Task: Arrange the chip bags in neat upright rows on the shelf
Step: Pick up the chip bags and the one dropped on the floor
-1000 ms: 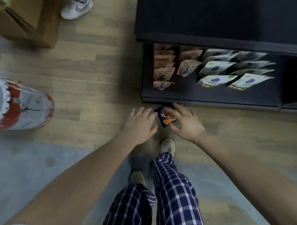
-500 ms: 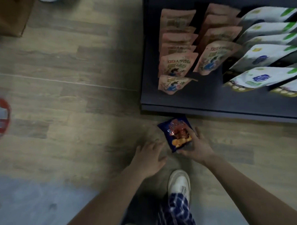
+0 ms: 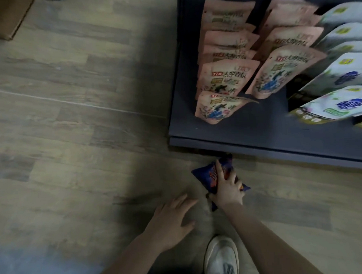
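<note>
Sneaker: a white sneaker (image 3: pixel 221 256) is standing on the wooden floor (image 3: pixel 73 140) nearest to me, just behind both hands. If the person is rising in a hurry, that foot could be catching the bag.

Left hand: the left hand (image 3: pixel 170 219) is hanging low over the floor with its fingers apart and holding nothing. It is giving the bag no support, so everything is depending on the other hand.

Right hand: the right hand (image 3: pixel 227 189) is reaching a little farther, its fingers curled down and clamped over the bag.

Chip bag: the blue chip bag (image 3: pixel 206 177) is lying on the floor under that hand, not yet on the shelf. Its far corner is sitting right at the shelf's base. A hard squeeze could be crushing the chips or popping the seam; a loose hold on slick foil could be letting it slip.

Shelf lip: the dark shelf (image 3: pixel 279 152) edge is jutting out just beyond. Lifting straight up could be snagging the bag's corner on it.

Front pouch: the nearest pink pouch (image 3: pixel 216 110) is sagging forward already. A brush from the incoming bag could be tipping it flat.

Rows beyond: the pink pouches (image 3: pixel 227 77) and, to their right, the white pouches (image 3: pixel 342 73) are leaning in lines, so one knock could be toppling several.
</note>
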Tool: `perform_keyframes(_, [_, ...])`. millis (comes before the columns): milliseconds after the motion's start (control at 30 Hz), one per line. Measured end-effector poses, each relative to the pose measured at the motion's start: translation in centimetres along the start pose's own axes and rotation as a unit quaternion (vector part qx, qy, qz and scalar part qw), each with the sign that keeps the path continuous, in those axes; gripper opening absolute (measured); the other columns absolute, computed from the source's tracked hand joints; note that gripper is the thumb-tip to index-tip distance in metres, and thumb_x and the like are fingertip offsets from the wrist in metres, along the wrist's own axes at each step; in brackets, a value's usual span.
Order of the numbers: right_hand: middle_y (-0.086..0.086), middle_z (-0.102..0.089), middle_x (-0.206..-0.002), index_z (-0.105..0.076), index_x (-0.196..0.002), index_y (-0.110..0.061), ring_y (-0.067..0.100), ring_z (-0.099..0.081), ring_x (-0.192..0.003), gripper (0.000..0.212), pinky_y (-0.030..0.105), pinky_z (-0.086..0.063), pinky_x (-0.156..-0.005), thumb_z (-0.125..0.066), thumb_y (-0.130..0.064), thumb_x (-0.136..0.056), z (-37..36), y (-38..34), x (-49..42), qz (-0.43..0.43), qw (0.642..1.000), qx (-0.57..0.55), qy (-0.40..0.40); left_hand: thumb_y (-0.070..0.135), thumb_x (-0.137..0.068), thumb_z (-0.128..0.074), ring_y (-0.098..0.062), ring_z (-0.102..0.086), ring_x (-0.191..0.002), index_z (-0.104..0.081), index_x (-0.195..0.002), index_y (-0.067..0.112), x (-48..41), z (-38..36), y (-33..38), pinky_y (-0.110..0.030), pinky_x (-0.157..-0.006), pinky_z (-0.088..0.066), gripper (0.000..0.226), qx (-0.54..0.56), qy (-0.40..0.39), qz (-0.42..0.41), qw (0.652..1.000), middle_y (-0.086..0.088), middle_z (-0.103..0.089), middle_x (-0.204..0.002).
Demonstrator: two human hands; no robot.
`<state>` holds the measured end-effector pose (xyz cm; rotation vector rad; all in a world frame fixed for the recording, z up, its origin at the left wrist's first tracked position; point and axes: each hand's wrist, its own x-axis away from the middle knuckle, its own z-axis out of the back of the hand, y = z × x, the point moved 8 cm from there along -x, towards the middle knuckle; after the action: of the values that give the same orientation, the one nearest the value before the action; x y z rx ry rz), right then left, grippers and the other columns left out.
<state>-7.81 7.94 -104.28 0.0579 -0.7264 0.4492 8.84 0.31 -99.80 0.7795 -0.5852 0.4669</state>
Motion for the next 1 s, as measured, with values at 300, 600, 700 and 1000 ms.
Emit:
perform_keyframes(300, [0.011, -0.025, -0.142, 0.01, -0.143, -0.048, 0.042, -0.037, -0.119, 0.101, 0.055, -0.04, -0.096, -0.066, -0.027, -0.081, 5.7, -2.4, 6.8, 0.092, 0.995, -0.032, 0.031, 0.049, -0.089, -0.044, -0.014, -0.007, -0.142, -0.01, -0.143, 0.045, 3.5, 3.5, 4.3, -0.04, -0.112, -0.015, 0.064, 0.003, 0.026, -0.008, 1.0, 0.014, -0.011, -0.154])
perform_keyframes(600, [0.011, -0.026, -0.144, 0.001, -0.145, -0.043, 0.039, -0.034, -0.121, 0.096, 0.052, -0.041, -0.096, -0.065, -0.024, -0.079, 21.4, -5.7, 21.0, 0.16, 0.98, -0.051, 0.11, 0.043, -0.084, -0.056, -0.015, -0.04, -0.127, -0.037, -0.138, 0.034, 16.3, 17.3, 14.0, -0.039, -0.102, -0.04, 0.058, 0.04, 0.187, -0.062, 0.98, 0.005, -0.035, -0.142])
perform_keyframes(700, [0.009, -0.024, -0.145, -0.001, -0.145, -0.042, 0.038, -0.033, -0.122, 0.096, 0.051, -0.041, -0.096, -0.065, -0.025, -0.076, 26.4, -5.9, 26.3, 0.175, 0.976, -0.04, 0.123, 0.044, -0.083, -0.056, -0.019, -0.038, -0.127, -0.037, -0.137, 0.033, 21.6, 21.4, 16.5, -0.04, -0.104, -0.037, 0.058, 0.031, 0.208, -0.063, 0.976, 0.002, -0.034, -0.142])
perform_keyframes(1000, [0.007, -0.019, -0.15, 0.005, -0.143, -0.046, 0.034, -0.026, -0.13, 0.094, 0.047, -0.034, -0.102, -0.063, -0.032, -0.08, 39.7, -7.4, 43.8, 0.282, 0.947, 0.091, 0.127, 0.051, -0.083, -0.052, -0.025, -0.028, -0.135, -0.032, -0.138, 0.041, 38.2, 36.1, 26.9, -0.04, -0.111, -0.022, 0.06, -0.073, 0.242, -0.1, 0.962, 0.0, -0.025, -0.151])
